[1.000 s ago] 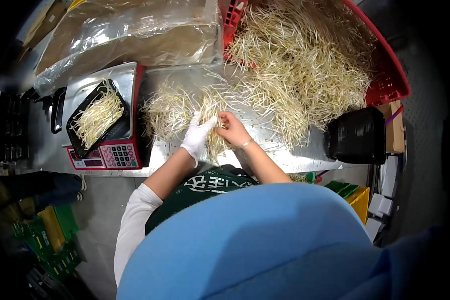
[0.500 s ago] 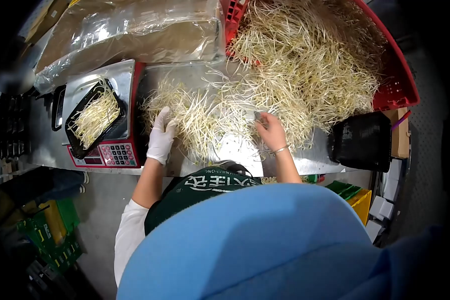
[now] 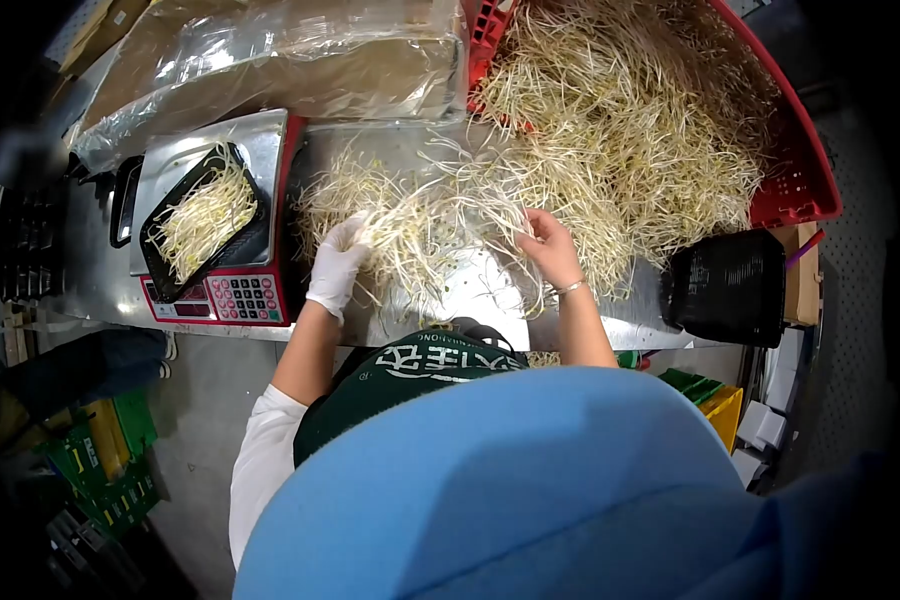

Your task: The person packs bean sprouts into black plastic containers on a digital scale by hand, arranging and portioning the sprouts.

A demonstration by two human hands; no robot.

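My left hand (image 3: 338,265), in a white glove, is closed on sprouts at the near left side of a loose pile of bean sprouts (image 3: 395,235) on the metal table. My right hand (image 3: 552,250), bare with a bracelet at the wrist, pinches a few pale sprouts at the edge of the large sprout heap (image 3: 630,130). To the left, a black tray (image 3: 178,275) filled with sprouts sits tilted on the red scale (image 3: 245,298).
A red crate (image 3: 808,160) holds the large heap at the back right. Stacked black trays (image 3: 730,288) stand at the right end. A plastic-lined box (image 3: 280,70) lies behind the scale. Green crates (image 3: 100,475) stand on the floor at the lower left.
My hands have parted from their earlier place together at the centre. Since the middle frame, my left hand has closed on sprouts, and my right hand has taken a few strands.
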